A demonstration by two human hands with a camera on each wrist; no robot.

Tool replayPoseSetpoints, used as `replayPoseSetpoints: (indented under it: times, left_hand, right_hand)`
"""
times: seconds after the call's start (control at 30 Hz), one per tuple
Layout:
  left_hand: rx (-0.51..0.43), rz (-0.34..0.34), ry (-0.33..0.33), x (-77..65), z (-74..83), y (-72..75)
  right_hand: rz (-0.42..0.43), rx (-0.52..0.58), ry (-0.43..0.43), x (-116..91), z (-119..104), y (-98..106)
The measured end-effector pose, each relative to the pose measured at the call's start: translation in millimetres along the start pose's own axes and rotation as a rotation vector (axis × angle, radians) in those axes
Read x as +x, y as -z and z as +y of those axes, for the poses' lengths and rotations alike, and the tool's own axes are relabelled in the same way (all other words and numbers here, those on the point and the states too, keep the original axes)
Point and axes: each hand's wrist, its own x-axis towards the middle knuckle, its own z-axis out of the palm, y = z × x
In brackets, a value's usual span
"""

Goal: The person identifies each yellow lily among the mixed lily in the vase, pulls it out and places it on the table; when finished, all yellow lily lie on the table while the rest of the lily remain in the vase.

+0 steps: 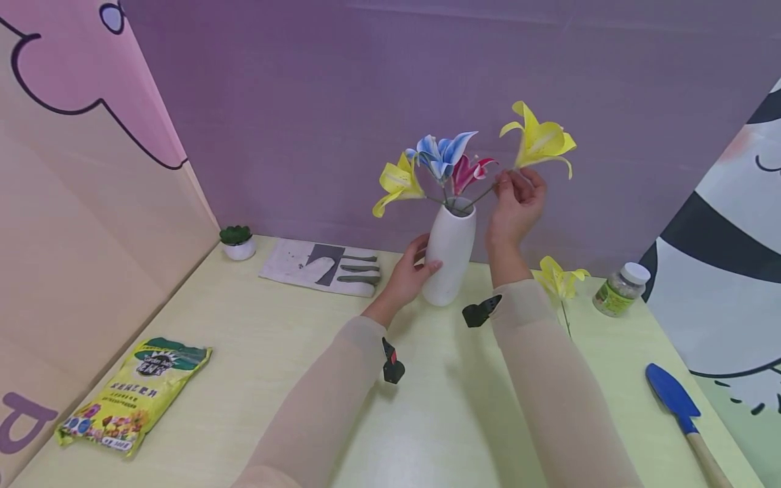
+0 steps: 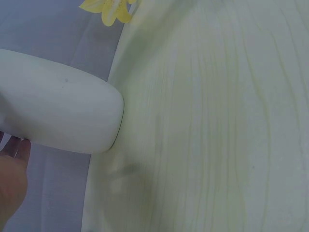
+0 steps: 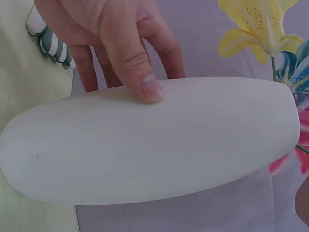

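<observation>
A white vase (image 1: 450,254) stands near the back of the table, holding a yellow lily (image 1: 398,179), a blue lily (image 1: 442,154) and a pink lily (image 1: 470,173). My left hand (image 1: 407,276) grips its left side, thumb across the front and fingers behind, as the right wrist view also shows. Up and right of the rim, my right hand (image 1: 515,207) pinches the stem of another yellow lily (image 1: 539,139) just under the bloom. That stem slants down into the vase mouth. One more yellow lily (image 1: 558,278) lies on the table beyond my right forearm.
Left of the vase are a glove (image 1: 320,268) and a small potted succulent (image 1: 236,242). A yellow fertilizer bag (image 1: 135,396) lies at the front left. To the right sit a lidded jar (image 1: 621,290) and a blue trowel (image 1: 674,396). A purple backdrop rises behind the table.
</observation>
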Motion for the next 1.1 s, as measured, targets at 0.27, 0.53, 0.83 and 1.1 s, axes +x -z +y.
replayPoseSetpoints:
  times: [0.27, 0.53, 0.83, 1.1]
  left_hand:
    - [-0.006, 0.005, 0.007, 0.6, 0.5, -1.5]
    - [-0.017, 0.011, -0.009, 0.6, 0.7, -2.3]
    - [-0.012, 0.014, 0.009, 1.4, 1.2, -1.8]
    - [-0.016, -0.028, 0.029, -11.4, 31.7, 2.7]
  right_hand:
    - [0.005, 0.077, 0.040, 5.7, -8.4, 2.0]
    - [0.042, 0.122, 0.022, 10.5, -19.7, 2.1]
    - [0.056, 0.099, 0.001, 15.5, -29.1, 11.8]
    - [0.075, 0.093, -0.065, 15.6, -35.2, 30.2]
